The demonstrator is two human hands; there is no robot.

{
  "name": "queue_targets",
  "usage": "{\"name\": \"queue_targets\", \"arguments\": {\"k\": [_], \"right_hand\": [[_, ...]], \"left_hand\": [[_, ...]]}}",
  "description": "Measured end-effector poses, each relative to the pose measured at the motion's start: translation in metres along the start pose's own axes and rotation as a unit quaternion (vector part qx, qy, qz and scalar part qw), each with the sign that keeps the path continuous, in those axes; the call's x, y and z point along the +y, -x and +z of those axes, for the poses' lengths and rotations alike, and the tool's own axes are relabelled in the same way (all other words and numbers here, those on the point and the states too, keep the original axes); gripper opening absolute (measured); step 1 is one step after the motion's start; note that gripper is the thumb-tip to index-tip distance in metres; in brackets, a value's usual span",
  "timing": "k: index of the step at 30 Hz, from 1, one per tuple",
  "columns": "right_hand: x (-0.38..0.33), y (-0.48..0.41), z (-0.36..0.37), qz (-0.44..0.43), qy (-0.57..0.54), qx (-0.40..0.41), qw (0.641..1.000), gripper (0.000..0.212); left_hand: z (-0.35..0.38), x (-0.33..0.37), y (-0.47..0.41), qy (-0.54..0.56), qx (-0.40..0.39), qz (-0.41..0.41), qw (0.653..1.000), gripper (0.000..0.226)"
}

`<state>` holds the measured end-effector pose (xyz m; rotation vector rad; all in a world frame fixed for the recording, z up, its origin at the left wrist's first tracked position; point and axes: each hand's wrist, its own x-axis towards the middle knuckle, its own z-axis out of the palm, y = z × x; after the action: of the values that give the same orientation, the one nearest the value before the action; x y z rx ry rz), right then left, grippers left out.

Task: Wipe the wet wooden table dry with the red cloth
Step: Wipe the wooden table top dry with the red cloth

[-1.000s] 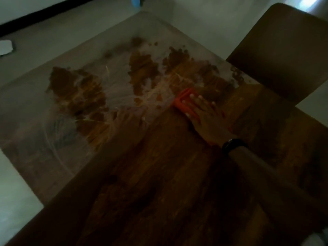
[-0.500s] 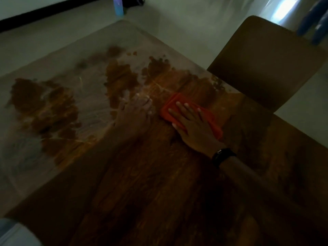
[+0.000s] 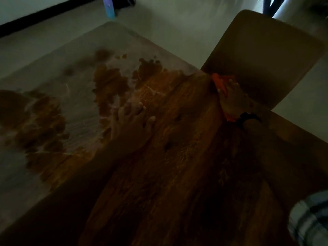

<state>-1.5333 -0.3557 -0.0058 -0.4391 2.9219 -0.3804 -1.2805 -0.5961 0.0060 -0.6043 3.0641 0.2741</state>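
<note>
Mid-wipe at the frame's right edge, the right hand (image 3: 230,102) presses the red cloth (image 3: 221,82) flat-palmed on the wooden table (image 3: 177,174) while the left hand (image 3: 131,121) rests open, wet patches (image 3: 110,82) upper left likely next.

The left hand (image 3: 130,121) is laid flat, palm down, fingers together and extended forward. The right hand (image 3: 230,102) is stretched out farther right, fingers spread and pressed down, a dark band worn at its wrist.
</note>
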Motion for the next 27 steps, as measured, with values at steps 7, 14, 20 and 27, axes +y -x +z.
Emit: {"name": "queue_targets", "arguments": {"k": [7, 14, 20, 27], "right_hand": [[-0.010, 0.006, 0.005, 0.025, 0.004, 0.000, 1.000, 0.057], [-0.124, -0.032, 0.027, -0.080, 0.028, -0.049, 0.995, 0.053], [-0.188, 0.038, 0.062, -0.223, 0.028, -0.050, 0.973, 0.049], [-0.157, 0.154, 0.064, -0.293, 0.077, -0.087, 0.949, 0.058]], "left_hand": [[-0.004, -0.002, -0.012, 0.019, -0.017, 0.012, 1.000, 0.059], [-0.008, -0.006, -0.016, 0.026, -0.036, 0.009, 0.999, 0.053], [-0.011, -0.051, 0.053, 0.034, 0.015, -0.045, 0.998, 0.054], [-0.025, -0.167, 0.183, 0.014, 0.044, -0.132, 0.990, 0.068]]}}
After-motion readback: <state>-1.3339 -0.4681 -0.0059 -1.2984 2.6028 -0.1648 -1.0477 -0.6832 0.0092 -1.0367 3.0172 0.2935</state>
